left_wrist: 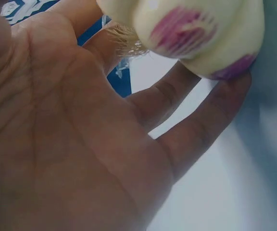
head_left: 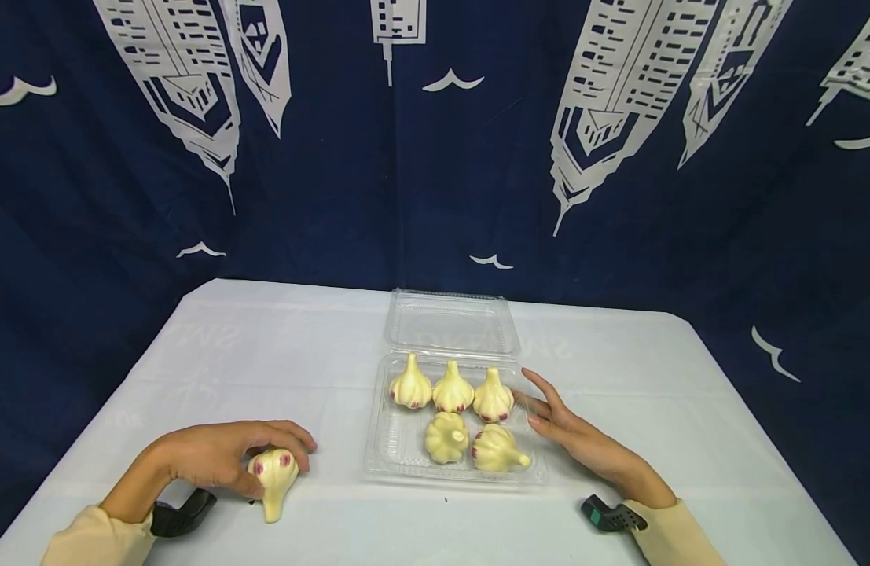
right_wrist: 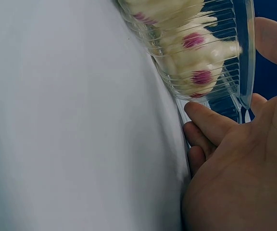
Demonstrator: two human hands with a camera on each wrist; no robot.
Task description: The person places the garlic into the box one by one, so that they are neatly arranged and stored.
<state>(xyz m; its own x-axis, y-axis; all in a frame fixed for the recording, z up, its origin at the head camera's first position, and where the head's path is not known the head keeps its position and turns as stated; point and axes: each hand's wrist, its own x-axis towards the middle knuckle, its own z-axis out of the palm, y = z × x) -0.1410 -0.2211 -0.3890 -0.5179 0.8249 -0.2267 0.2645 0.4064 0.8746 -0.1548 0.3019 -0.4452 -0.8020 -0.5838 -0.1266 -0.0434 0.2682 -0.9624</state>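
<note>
My left hand [head_left: 222, 456] grips a garlic bulb [head_left: 275, 472] at the left of the table, its fingers curving over the far side and the thumb at the near side. In the left wrist view, fingertips touch the purple-marked underside of that bulb [left_wrist: 196, 33], and a tuft of roots shows beside the palm. A clear plastic clamshell box [head_left: 399, 464] lies with several garlic bulbs [head_left: 446, 438] in its base. Beside the right wall of the box is my right hand [head_left: 576, 436], fingers mostly straight and spread, with fingertips right at the rim.
The box's lid [head_left: 452, 324] is folded back toward the far table edge. A white cloth [head_left: 321, 542] covers the table. Behind it hangs a dark blue curtain [head_left: 435, 181] printed with white buildings and birds. Both wrists carry dark bands [head_left: 611, 515].
</note>
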